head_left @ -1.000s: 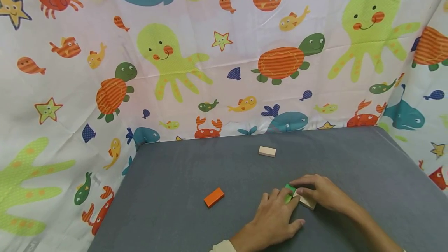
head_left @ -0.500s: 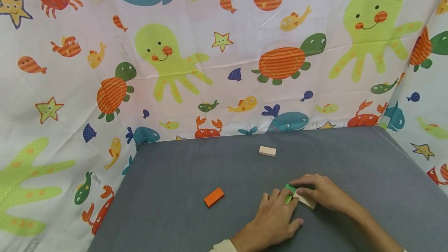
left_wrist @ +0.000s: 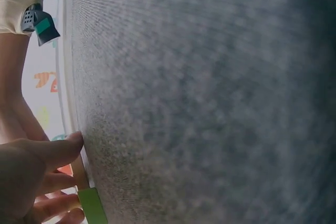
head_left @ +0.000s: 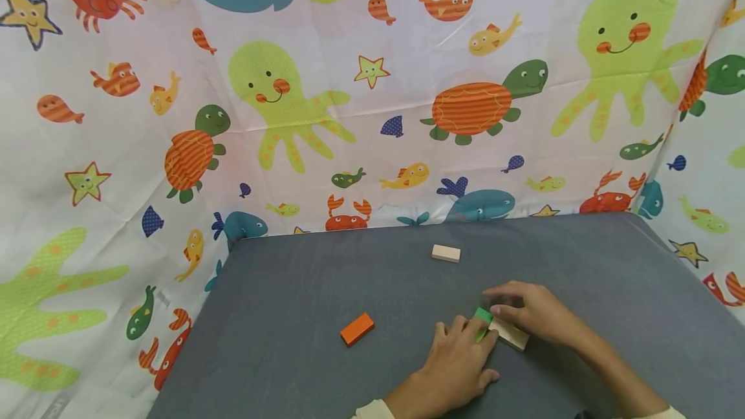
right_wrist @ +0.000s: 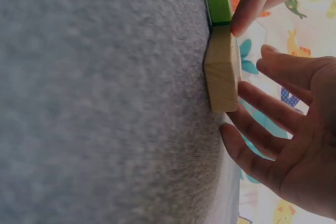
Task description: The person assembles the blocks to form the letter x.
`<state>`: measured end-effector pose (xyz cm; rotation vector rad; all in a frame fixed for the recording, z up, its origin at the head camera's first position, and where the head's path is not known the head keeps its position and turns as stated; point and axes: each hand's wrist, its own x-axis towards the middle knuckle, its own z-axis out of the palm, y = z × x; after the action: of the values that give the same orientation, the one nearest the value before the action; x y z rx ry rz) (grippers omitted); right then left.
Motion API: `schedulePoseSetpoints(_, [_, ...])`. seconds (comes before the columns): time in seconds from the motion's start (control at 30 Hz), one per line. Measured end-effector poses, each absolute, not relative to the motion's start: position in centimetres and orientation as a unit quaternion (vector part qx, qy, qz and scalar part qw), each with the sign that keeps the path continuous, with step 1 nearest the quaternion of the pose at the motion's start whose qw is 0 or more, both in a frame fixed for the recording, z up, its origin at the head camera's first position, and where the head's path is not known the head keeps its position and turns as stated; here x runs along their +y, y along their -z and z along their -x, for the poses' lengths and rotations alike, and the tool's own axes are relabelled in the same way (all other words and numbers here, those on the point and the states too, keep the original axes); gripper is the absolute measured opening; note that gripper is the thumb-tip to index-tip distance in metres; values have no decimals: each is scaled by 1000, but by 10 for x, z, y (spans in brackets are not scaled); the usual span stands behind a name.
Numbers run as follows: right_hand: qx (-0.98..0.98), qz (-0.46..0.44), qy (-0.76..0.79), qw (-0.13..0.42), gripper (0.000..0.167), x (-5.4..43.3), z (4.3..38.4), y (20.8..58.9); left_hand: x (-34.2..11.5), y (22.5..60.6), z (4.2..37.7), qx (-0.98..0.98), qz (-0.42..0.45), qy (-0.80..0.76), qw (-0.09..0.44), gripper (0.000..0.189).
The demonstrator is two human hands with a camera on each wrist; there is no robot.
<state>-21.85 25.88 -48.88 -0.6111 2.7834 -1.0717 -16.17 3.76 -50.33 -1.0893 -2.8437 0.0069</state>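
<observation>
Aligning, I'd judge: left hand (head_left: 455, 362) spread on green block (head_left: 482, 316), right hand (head_left: 538, 313) spread by wooden block (head_left: 511, 334); next wants steadiness

Your head view looks forward and down over the table (head_left: 279, 315). Your wrist views (both low and close, turned sideways) share the green block (left_wrist: 93, 205).

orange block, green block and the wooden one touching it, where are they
Orange block (head_left: 356, 327), head view: on its top face.
Green block (head_left: 482, 316), head view: uncovered far part of it.
Wooden block (head_left: 509, 333), head view: on its top face.
</observation>
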Motion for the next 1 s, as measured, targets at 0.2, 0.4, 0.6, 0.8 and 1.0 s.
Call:
schedulePoseSetpoints(0.2, [910, 184, 368, 55, 42, 258, 225, 486, 37, 502, 160, -932, 357, -5, 59, 63])
schedulePoseSetpoints(0.4, [909, 164, 381, 40, 49, 255, 233, 485, 37, 503, 161, -933, 356, 0, 59, 62])
schedulePoseSetpoints(0.6, [916, 148, 371, -27, 48, 249, 239, 485, 37, 504, 161, -933, 356, -2, 61, 63])
schedulePoseSetpoints(0.8, [916, 144, 366, -76, 49, 243, 245, 482, 38, 504, 159, -933, 352, -13, 70, 62])
schedulePoseSetpoints(1.0, [916, 136, 367, -84, 51, 237, 254, 471, 37, 504, 158, -932, 352, -18, 80, 63])
